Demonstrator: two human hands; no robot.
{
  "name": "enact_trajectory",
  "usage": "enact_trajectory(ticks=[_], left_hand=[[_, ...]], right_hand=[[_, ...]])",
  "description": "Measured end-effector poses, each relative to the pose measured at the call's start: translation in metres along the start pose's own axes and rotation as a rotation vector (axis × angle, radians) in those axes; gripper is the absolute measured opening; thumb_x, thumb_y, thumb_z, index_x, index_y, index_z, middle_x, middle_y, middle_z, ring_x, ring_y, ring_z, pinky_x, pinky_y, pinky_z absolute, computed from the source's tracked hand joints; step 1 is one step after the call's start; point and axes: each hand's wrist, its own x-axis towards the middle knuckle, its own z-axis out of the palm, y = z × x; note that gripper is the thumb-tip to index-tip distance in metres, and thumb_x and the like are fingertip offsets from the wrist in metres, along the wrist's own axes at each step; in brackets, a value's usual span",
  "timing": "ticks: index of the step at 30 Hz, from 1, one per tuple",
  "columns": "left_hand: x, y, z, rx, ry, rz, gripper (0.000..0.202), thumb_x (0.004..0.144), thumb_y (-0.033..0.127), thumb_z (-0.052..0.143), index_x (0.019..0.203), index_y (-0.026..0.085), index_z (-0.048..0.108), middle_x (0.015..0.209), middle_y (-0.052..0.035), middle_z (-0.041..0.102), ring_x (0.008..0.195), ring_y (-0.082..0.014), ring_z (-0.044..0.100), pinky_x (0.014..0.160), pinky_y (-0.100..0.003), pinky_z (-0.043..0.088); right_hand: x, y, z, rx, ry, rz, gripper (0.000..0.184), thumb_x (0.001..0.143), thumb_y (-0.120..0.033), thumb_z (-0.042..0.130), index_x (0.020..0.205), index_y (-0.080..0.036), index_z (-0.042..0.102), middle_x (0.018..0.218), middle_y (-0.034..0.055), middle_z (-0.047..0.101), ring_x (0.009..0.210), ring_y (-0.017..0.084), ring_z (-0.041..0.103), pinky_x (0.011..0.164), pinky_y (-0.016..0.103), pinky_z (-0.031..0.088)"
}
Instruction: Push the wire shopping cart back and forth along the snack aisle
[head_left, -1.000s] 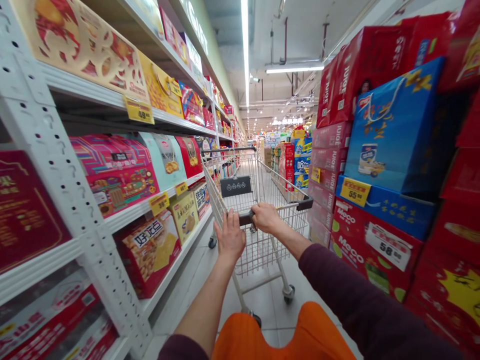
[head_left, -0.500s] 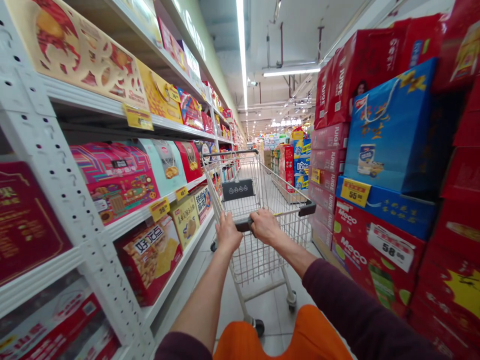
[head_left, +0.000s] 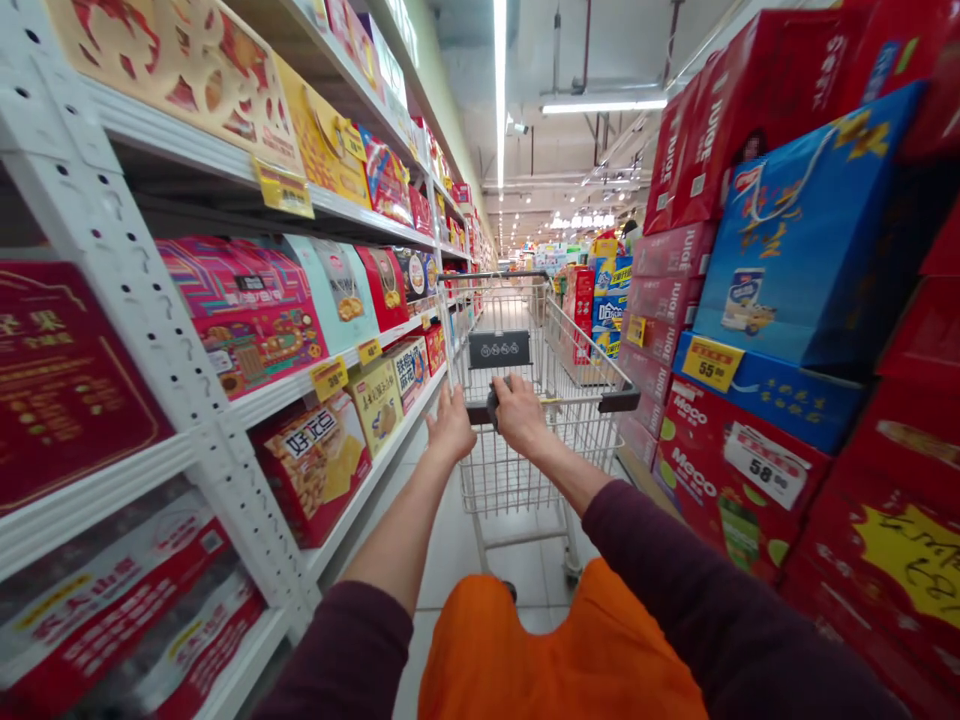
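My left hand (head_left: 451, 425) and my right hand (head_left: 519, 415) are both at the dark grey handle (head_left: 478, 414) of a wire shopping cart (head_left: 510, 475). The right hand wraps over the handle, and the left presses at its left end, fingers spread. The cart's basket shows nothing inside it. A small black sign plate (head_left: 499, 349) hangs on its far side. Dark maroon sleeves cover my forearms near the elbows, and orange cloth (head_left: 555, 650) fills the bottom of the view.
White metal shelves (head_left: 142, 260) with boxed gift packs line the aisle on the left. Stacked red and blue boxes (head_left: 780, 250) rise on the right. The tiled floor (head_left: 450, 570) runs ahead between them to further displays and a distant person (head_left: 630, 235).
The cart and both hands sit higher in the picture and the cart has swung slightly right. The shelves and stacks have shifted as the view moves along the aisle. Both hands stay on the handle.
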Motion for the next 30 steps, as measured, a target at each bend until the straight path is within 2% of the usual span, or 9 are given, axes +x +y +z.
enact_trajectory(ticks=[3, 6, 10, 15, 17, 20, 24, 27, 30], left_hand=[[-0.001, -0.004, 0.003, -0.04, -0.019, 0.05, 0.074, 0.074, 0.008, 0.045, 0.142, 0.015, 0.017, 0.153, -0.0126, 0.014, 0.14, -0.021, 0.017, 0.112, -0.048, 0.022], [-0.001, -0.008, 0.003, -0.014, -0.005, 0.065, 0.063, 0.082, 0.014, 0.038, 0.142, 0.013, 0.019, 0.152, -0.0117, 0.02, 0.139, -0.0193, 0.021, 0.112, -0.046, 0.023], [0.0, -0.009, -0.002, 0.158, 0.017, 0.084, 0.064, 0.076, 0.006, 0.038, 0.139, 0.013, 0.028, 0.151, -0.0102, 0.024, 0.138, -0.0217, 0.023, 0.112, -0.049, 0.022], [-0.003, 0.003, 0.001, 0.269, 0.039, 0.12, 0.068, 0.072, 0.003, 0.039, 0.139, 0.012, 0.03, 0.151, -0.0115, 0.023, 0.139, -0.0249, 0.019, 0.111, -0.054, 0.018], [-0.007, 0.009, 0.006, 0.284, 0.051, 0.168, 0.069, 0.071, 0.002, 0.039, 0.139, 0.01, 0.029, 0.151, -0.0113, 0.022, 0.14, -0.024, 0.014, 0.112, -0.053, 0.016], [-0.01, 0.013, 0.013, 0.281, 0.065, 0.201, 0.068, 0.073, 0.004, 0.037, 0.139, 0.009, 0.027, 0.15, -0.0111, 0.024, 0.14, -0.0222, 0.014, 0.112, -0.053, 0.016], [-0.011, 0.013, 0.016, 0.314, 0.085, 0.191, 0.064, 0.075, 0.007, 0.036, 0.139, 0.008, 0.029, 0.149, -0.0132, 0.027, 0.14, -0.0224, 0.018, 0.111, -0.055, 0.018], [-0.013, 0.02, 0.019, 0.342, 0.104, 0.197, 0.064, 0.075, 0.006, 0.036, 0.138, 0.006, 0.029, 0.149, -0.0146, 0.027, 0.14, -0.024, 0.017, 0.111, -0.056, 0.017], [-0.019, 0.032, 0.024, 0.344, 0.108, 0.29, 0.064, 0.075, 0.007, 0.036, 0.139, 0.006, 0.029, 0.148, -0.0135, 0.028, 0.14, -0.0241, 0.017, 0.111, -0.055, 0.016]], right_hand=[[0.002, -0.016, 0.009, 0.015, 0.049, -0.079, 0.044, 0.089, -0.016, 0.037, 0.133, -0.016, 0.044, 0.141, 0.0138, 0.037, 0.116, 0.026, 0.04, 0.092, 0.04, 0.035], [0.0, -0.024, 0.015, -0.041, 0.0, -0.206, 0.04, 0.09, -0.017, 0.035, 0.128, -0.014, 0.048, 0.138, 0.0129, 0.043, 0.115, 0.027, 0.04, 0.092, 0.041, 0.036], [-0.007, 0.002, 0.006, -0.128, -0.039, -0.247, 0.039, 0.089, -0.014, 0.035, 0.125, -0.014, 0.05, 0.127, 0.0129, 0.052, 0.106, 0.025, 0.046, 0.088, 0.037, 0.039], [-0.015, 0.049, -0.008, -0.187, -0.01, -0.09, 0.037, 0.088, -0.01, 0.036, 0.12, -0.012, 0.055, 0.125, 0.0143, 0.053, 0.106, 0.026, 0.046, 0.088, 0.037, 0.038], [-0.013, 0.048, -0.006, -0.164, 0.045, -0.061, 0.039, 0.088, -0.009, 0.035, 0.123, -0.011, 0.053, 0.131, 0.0151, 0.049, 0.109, 0.025, 0.045, 0.091, 0.037, 0.037], [-0.007, 0.027, 0.004, -0.111, 0.125, -0.116, 0.041, 0.089, -0.009, 0.034, 0.128, -0.011, 0.049, 0.137, 0.0155, 0.043, 0.115, 0.025, 0.042, 0.095, 0.038, 0.036], [-0.004, 0.008, 0.018, -0.122, 0.093, -0.213, 0.041, 0.09, -0.011, 0.035, 0.128, -0.012, 0.049, 0.136, 0.0141, 0.047, 0.117, 0.027, 0.042, 0.094, 0.042, 0.037], [-0.009, 0.021, 0.021, -0.15, 0.094, -0.237, 0.042, 0.089, -0.012, 0.037, 0.129, -0.013, 0.047, 0.135, 0.0132, 0.047, 0.116, 0.026, 0.043, 0.092, 0.04, 0.038], [-0.016, 0.048, 0.016, -0.176, 0.107, -0.231, 0.041, 0.089, -0.012, 0.038, 0.128, -0.012, 0.049, 0.134, 0.013, 0.048, 0.114, 0.027, 0.043, 0.093, 0.039, 0.038]])
